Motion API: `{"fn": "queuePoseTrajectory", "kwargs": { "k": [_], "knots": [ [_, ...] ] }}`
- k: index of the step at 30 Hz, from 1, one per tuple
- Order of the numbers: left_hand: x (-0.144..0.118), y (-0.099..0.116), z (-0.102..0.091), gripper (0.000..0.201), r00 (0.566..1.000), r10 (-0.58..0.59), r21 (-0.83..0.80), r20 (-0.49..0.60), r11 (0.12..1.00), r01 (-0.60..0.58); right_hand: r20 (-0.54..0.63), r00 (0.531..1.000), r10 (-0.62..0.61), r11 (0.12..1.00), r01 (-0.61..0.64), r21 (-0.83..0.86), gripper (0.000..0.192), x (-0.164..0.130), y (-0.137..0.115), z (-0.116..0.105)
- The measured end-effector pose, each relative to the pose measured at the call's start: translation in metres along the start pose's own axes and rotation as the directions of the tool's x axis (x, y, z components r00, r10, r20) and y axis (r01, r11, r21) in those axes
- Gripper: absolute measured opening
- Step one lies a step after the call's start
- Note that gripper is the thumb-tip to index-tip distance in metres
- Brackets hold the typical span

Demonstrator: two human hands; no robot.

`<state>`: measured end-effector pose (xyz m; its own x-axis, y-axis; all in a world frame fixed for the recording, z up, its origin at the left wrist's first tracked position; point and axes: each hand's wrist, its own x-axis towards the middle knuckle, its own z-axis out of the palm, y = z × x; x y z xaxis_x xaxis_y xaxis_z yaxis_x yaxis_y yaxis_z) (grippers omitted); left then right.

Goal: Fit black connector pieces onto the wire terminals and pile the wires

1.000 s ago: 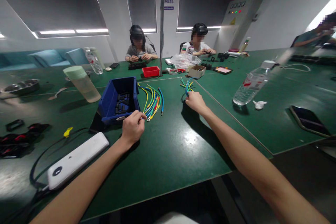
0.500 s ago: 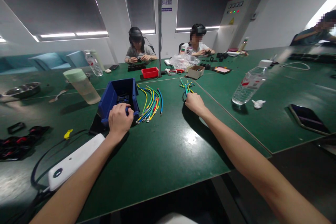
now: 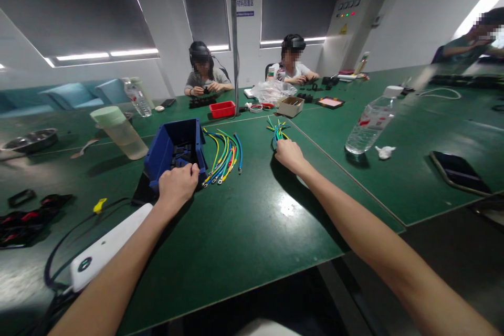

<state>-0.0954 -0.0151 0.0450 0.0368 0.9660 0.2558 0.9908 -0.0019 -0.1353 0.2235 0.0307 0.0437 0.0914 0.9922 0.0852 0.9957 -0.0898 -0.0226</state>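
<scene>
Your left hand (image 3: 178, 185) is curled over the near rim of the blue bin (image 3: 173, 149), fingers gripping its edge. Your right hand (image 3: 289, 153) is closed on the small wire bundle (image 3: 279, 129), right of the bin. A loose fan of coloured wires (image 3: 224, 153) lies between bin and bundle.

Left hand (image 3: 178, 185) curled over near rim of blue bin (image 3: 165, 152), fingertips inside; small black parts lying in bin. Loose bundle of coloured wires (image 3: 223, 153) just right of bin, toward desk's middle. Right hand (image 3: 289, 154) closed on second wire bunch (image 3: 277, 130), ends fanning toward far edge. Green desk (image 3: 244, 220). Clear water bottle (image 3: 368, 123) well right. White device (image 3: 104, 252) near left front edge. Frosted cup (image 3: 118, 127) left of bin.
</scene>
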Motion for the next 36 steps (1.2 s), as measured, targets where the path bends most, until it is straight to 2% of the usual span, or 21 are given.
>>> {"fn": "queuePoseTrajectory", "kwargs": {
  "k": [13,22,26,32,36],
  "knots": [
    [0.000,-0.002,0.004,0.063,1.000,0.005,-0.063,-0.011,0.998,-0.006,-0.016,0.999,-0.029,0.998,0.028,-0.063,0.029,0.003,-0.002,0.008],
    [0.000,-0.002,0.004,0.061,1.000,0.007,-0.069,-0.015,0.998,-0.008,-0.071,0.996,-0.058,0.995,0.052,-0.088,0.032,0.003,0.000,0.015],
    [0.001,-0.005,0.003,0.062,0.999,0.028,-0.031,-0.033,0.999,-0.029,-0.040,0.999,-0.033,0.995,0.029,-0.094,0.033,0.004,-0.002,0.015],
    [0.004,-0.012,0.002,0.073,0.999,-0.010,-0.008,0.051,1.000,0.010,-0.021,0.999,-0.045,0.992,0.043,-0.119,0.034,0.005,-0.003,0.016],
    [0.004,-0.012,0.002,0.074,0.997,-0.030,-0.024,0.066,0.999,0.032,-0.031,0.998,-0.049,0.992,0.045,-0.119,0.032,0.005,-0.003,0.016]
  ]
}}
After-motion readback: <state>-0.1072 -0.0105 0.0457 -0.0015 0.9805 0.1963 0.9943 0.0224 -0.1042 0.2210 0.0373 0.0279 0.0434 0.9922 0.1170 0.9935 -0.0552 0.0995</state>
